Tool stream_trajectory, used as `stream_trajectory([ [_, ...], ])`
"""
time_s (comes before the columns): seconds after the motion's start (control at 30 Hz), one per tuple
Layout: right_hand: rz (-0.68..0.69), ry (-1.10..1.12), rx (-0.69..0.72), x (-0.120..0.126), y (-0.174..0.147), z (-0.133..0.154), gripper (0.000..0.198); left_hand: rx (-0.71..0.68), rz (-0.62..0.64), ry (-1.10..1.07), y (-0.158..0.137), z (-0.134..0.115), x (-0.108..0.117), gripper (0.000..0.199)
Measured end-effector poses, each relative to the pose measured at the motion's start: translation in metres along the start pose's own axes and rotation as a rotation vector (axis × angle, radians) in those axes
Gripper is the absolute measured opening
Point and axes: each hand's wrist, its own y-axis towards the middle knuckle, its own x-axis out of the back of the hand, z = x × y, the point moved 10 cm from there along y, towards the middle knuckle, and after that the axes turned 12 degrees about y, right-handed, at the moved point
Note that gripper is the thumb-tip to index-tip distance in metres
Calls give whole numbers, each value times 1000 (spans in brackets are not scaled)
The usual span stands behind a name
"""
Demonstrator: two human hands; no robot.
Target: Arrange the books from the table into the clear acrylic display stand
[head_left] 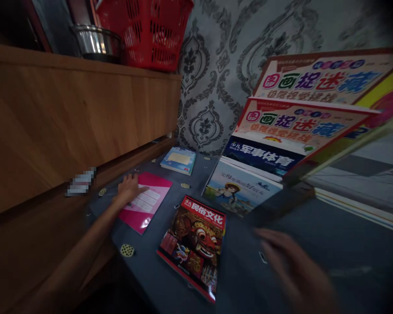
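Note:
My left hand [128, 190] lies on the upper left part of a pink booklet [145, 221] with a pale printed panel, its fingers spread and resting on it. To the right, apart from it, a book with a red mask on its cover [199, 237] lies flat on the grey cloth. My right hand [290, 261] hovers over the cloth to the right of that book. It is blurred, with fingers stretched out and nothing visible in them. Closest to its fingertips is a light blue picture book [242, 185] with a girl in a hat, leaning at the front of a row.
Several books stand behind it, including a dark blue book [258, 153] and two large picture books [291, 122]. A small blue book [178, 160] lies by the patterned wall [205, 117]. Left is a wooden cabinet [85, 104] bearing a red basket [150, 35] and metal pot [96, 41].

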Motion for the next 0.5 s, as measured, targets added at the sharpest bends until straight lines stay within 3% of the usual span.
stream_trajectory([
  [0.07, 171, 147, 79, -63, 0, 22, 18, 31, 26, -43, 1, 3, 1, 67],
  [0.13, 298, 215, 54, -116, -1, 37, 19, 17, 65, -131, 2, 4, -3, 70],
  [0.27, 615, 178, 23, -200, -15, 56, 31, -128, 44, -464, 8, 3, -12, 61],
  [0.37, 741, 156, 123, -228, -27, 65, 55, -250, 16, -833, 21, 8, -18, 56],
  [0.5, 768, 187, 170, -234, -31, 64, 64, -185, 312, -1148, 26, 15, -49, 70],
])
